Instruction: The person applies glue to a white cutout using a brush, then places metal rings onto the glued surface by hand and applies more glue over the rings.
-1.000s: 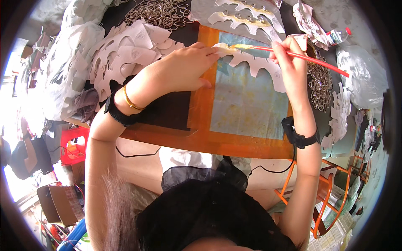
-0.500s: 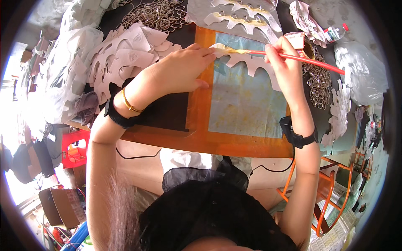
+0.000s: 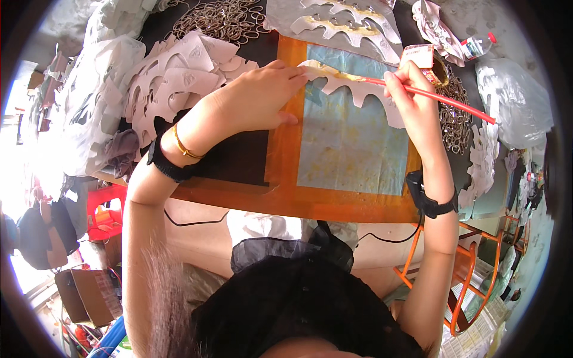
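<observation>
A white curved piece with scalloped cut-outs (image 3: 362,94) lies on a light-blue sheet (image 3: 352,155), its upper edge smeared with something yellowish. My left hand (image 3: 253,98) has its fingertips on the left end of the piece, holding it down, with the thumb apart below. Between the fingers of my right hand (image 3: 416,98) is pinched a brush with a long red handle (image 3: 450,98). The brush tip touches the yellowish upper edge, near the middle of the piece. My right hand hides part of the piece's right end.
Stacked white scalloped pieces (image 3: 173,83) lie left, beside a heap of metal rings (image 3: 221,21). Two coated pieces with metal bits (image 3: 346,30) rest on plastic behind. To the right are an open container (image 3: 440,73), more metal rings (image 3: 453,113) and a plastic bag (image 3: 516,107).
My right hand has moved slightly right, taking the brush tip rightward along the piece's upper edge. More of the yellowish left part shows. My left hand stays in place.
</observation>
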Demonstrator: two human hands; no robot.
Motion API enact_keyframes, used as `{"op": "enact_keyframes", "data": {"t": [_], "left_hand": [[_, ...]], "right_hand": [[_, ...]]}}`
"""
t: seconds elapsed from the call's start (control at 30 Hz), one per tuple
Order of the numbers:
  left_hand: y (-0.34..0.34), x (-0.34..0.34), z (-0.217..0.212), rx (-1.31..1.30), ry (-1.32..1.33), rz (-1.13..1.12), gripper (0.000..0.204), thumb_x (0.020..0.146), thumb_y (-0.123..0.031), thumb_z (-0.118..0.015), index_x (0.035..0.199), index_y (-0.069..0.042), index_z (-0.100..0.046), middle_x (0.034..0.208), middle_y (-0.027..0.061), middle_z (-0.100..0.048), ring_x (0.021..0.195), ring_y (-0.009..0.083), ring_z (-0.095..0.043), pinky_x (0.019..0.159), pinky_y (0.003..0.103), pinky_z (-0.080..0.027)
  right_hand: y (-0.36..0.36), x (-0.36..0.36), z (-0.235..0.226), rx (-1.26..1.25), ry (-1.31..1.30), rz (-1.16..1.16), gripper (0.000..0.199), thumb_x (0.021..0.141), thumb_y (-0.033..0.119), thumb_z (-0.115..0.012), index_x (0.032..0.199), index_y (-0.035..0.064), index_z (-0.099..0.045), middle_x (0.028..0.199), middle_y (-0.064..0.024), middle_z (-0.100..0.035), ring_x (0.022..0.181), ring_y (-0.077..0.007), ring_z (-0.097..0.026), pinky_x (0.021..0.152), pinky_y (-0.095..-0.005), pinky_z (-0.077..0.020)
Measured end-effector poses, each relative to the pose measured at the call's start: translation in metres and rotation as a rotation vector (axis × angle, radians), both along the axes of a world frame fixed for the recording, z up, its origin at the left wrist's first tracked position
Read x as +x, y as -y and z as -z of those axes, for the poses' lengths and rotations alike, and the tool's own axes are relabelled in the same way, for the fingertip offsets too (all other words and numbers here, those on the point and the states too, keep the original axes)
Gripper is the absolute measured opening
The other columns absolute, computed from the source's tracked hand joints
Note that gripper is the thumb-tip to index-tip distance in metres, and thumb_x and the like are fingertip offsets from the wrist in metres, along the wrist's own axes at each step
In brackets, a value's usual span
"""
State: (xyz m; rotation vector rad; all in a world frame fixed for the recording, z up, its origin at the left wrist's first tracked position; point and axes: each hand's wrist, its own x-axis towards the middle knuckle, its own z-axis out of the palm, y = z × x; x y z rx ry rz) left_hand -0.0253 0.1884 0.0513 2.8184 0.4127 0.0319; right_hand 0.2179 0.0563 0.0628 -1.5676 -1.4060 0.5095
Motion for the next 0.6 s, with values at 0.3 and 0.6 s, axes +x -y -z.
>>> {"op": "enact_keyframes", "data": {"t": [0.3, 0.6], "left_hand": [[0.002, 0.0, 0.001, -0.012, 0.011, 0.008, 0.067, 0.079, -0.028, -0.072, 0.132, 0.003, -0.047, 0.14, 0.0153, -0.045, 0.123, 0.0327, -0.046, 0.102, 0.04, -0.042], [0.002, 0.001, -0.002, -0.023, -0.011, -0.004, 0.066, 0.079, -0.028, -0.072, 0.132, 0.003, -0.047, 0.14, 0.0147, -0.045, 0.122, 0.0323, -0.046, 0.101, 0.04, -0.042]], "right_hand": [[0.001, -0.009, 0.003, 0.0, -0.042, -0.018, 0.018, 0.093, 0.013, -0.062, 0.083, 0.0015, -0.051, 0.074, -0.0024, -0.062, 0.071, -0.0071, -0.059, 0.067, -0.0234, -0.0477], [0.005, -0.014, -0.001, -0.024, 0.088, -0.02, 0.016, 0.089, 0.009, -0.065, 0.083, 0.0003, -0.053, 0.074, -0.0039, -0.062, 0.075, -0.0095, -0.062, 0.069, -0.0238, -0.0486]]}}
